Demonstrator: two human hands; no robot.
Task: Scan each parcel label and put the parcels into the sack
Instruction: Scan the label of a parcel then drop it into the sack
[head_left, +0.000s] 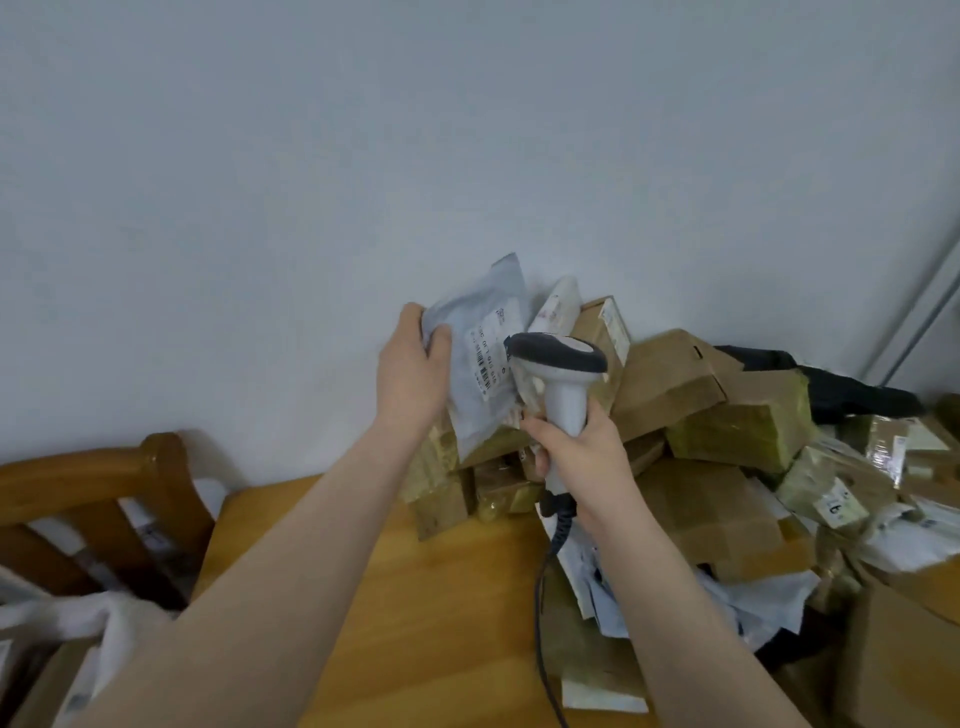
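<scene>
The parcel (480, 384), a grey plastic mailer, is held up in the air at the middle of the view, standing roughly upright in front of the pale wall (311, 182). Its white label (487, 358) faces the camera, barcode running along it.

The left hand (413, 374) is at 9 o'clock of the parcel and grips its left edge, thumb laid over the front and fingers curled behind. At 3 o'clock of the parcel is the scanner (563, 374), its dark nose turned toward the label and covering the label's right edge from this angle. The right hand (582, 452) is at 5 o'clock of the parcel, below the scanner head, with its fingers wrapped round the light grey handle. A dark coiled cord (543, 597) drops from the handle toward 6 o'clock.

Under both forearms lies a wooden table (441, 613). From 3 to 5 o'clock it carries a heap of brown cardboard boxes (701, 405), mixed with taped packets and more mailers, reaching back to the wall. At 8 o'clock stands a wooden chair (104, 478), and below it, near 7 o'clock, is a bunched white cloth that is probably the sack (98, 618), well apart from the parcel.
</scene>
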